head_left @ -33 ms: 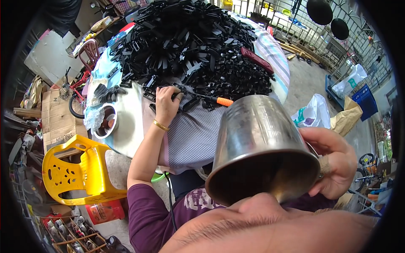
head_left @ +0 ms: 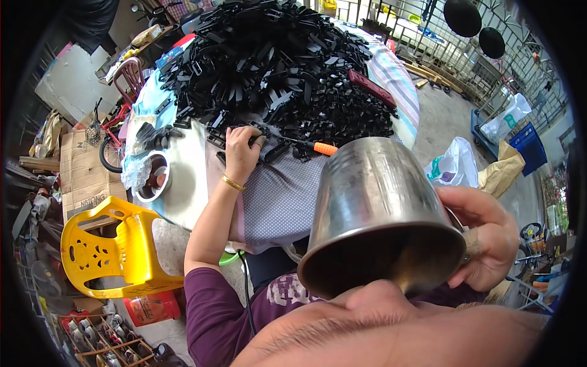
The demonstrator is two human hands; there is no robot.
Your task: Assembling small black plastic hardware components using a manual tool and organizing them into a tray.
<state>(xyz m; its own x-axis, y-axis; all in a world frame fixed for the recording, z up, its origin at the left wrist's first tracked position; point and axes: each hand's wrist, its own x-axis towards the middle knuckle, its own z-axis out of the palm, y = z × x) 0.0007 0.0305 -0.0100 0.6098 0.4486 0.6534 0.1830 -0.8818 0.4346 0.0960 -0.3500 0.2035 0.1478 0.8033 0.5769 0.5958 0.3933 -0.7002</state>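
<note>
Holding tilted mug in right fingers

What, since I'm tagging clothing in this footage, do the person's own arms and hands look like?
The left hand is ungloved, with a gold-coloured bangle at its wrist and a short purple sleeve. A black cable runs beside that sleeve. The right hand has what looks like a beige wrap on a finger; its sleeve is mostly hidden.

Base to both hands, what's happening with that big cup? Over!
Right hand gripping metal cup, tilted. Left hand at black parts, grip unclear. Cup blocking view of some tablecloth; orange handle close by.
</note>
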